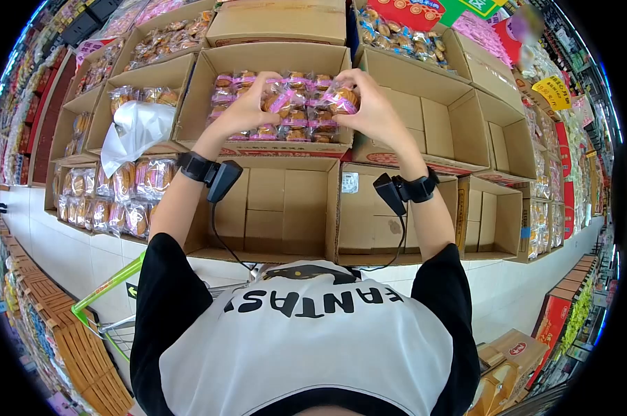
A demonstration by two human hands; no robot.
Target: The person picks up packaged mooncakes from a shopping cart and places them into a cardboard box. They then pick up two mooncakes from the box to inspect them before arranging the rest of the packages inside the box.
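Observation:
My left hand (250, 109) is closed around a wrapped round pastry (279, 104) with a pink label. Another wrapped pastry (343, 102), in clear film with a pink band, sits in the curled fingers of my right hand (374, 113). Both hands are over a cardboard box (279, 57) in the middle, just above rows of similar packaged pastries (296, 116). A black device is strapped to each wrist.
Bare-bottomed cardboard boxes (265, 201) stand in front and at right (417, 111). At left, a roll of white plastic bags (139, 128) rests over wrapped pastries (123, 180). A green-handled shopping cart (109, 283) is at lower left.

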